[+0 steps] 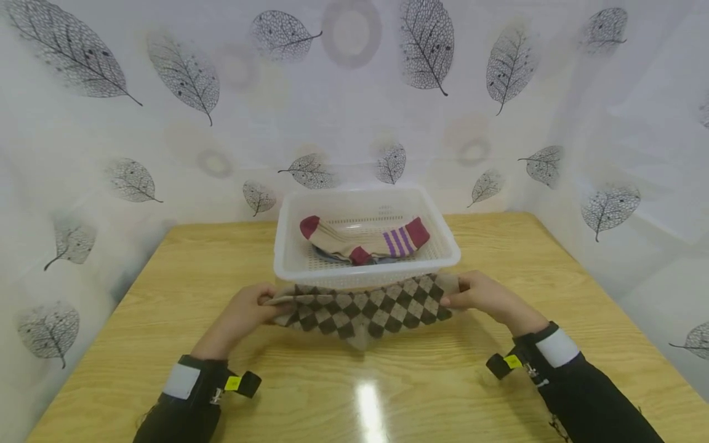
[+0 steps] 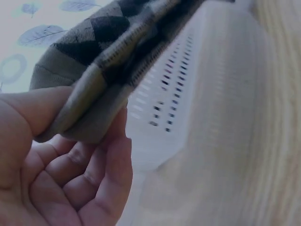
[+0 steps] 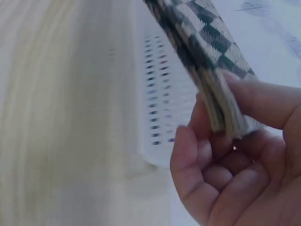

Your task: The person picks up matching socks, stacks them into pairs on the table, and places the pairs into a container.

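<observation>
A pair of argyle socks, beige with dark brown diamonds, is stretched sideways above the table in front of the basket. At its left end my left hand pinches the socks between thumb and fingers; the left wrist view shows the layered fabric in that grip. My right hand pinches the other end, where folded layers show in the right wrist view. The heel part hangs down in the middle. Behind them, a white plastic basket holds cream socks with dark red ends and purple stripes.
Something grey-blue lies under the striped socks, mostly hidden. The wooden table reaches back to a white leaf-patterned curtain, which also stands along both sides.
</observation>
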A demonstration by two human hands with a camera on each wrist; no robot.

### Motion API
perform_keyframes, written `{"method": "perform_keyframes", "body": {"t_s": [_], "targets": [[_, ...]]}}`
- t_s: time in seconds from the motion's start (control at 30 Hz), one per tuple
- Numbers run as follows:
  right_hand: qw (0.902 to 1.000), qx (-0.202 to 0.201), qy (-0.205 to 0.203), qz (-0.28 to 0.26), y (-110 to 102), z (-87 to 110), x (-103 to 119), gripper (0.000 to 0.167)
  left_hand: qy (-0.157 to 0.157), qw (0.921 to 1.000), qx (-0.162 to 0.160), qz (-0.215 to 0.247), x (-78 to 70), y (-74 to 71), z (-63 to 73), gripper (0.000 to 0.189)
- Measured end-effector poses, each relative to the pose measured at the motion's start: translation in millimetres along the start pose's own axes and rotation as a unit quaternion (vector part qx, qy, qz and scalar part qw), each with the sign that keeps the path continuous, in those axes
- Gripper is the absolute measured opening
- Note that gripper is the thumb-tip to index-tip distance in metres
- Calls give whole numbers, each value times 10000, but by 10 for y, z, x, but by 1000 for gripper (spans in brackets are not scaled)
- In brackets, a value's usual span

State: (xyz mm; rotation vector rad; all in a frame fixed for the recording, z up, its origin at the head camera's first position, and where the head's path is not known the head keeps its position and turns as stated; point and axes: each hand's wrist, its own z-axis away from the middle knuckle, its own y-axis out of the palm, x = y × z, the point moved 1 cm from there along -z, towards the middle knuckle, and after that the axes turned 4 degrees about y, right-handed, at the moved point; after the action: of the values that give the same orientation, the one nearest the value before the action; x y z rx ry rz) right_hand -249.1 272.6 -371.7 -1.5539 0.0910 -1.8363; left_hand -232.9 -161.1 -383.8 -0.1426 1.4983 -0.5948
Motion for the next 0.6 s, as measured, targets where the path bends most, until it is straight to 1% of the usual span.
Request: {"method": "perform_keyframes", "body": {"t_s": [0.1, 0.2, 0.27, 0.37, 0.43, 0.47, 0.53, 0.6], "targets": [[9996, 154, -229, -64, -81, 76, 96, 25, 55, 9997, 106, 203, -47, -68, 7, 25], [9990, 221, -390, -25, -160, 130, 200, 26, 292, 9980, 213, 511, -90, -130, 1, 25], [9986, 219, -479, -4, -209, 153, 261, 27, 551, 9954, 261, 736, -126, -159, -15, 24], [9989, 87, -437, 117, -281, 180, 342, 23, 843, 9901, 309, 1082, -189, -185, -48, 21], [9990, -49, -385, 212, -327, 189, 388, 20, 997, 9874, 286, 1195, -235, -197, -76, 18], [9988, -107, -371, 291, -348, 191, 408, 20, 1004, 9866, 285, 1251, -259, -204, -92, 16], [9981, -258, -281, 476, -396, 194, 454, 26, 1019, 9862, 265, 1279, -307, -216, -127, 12], [9972, -361, -234, 608, -441, 185, 501, 31, 1005, 9872, 235, 1213, -357, -233, -165, 20]]}}
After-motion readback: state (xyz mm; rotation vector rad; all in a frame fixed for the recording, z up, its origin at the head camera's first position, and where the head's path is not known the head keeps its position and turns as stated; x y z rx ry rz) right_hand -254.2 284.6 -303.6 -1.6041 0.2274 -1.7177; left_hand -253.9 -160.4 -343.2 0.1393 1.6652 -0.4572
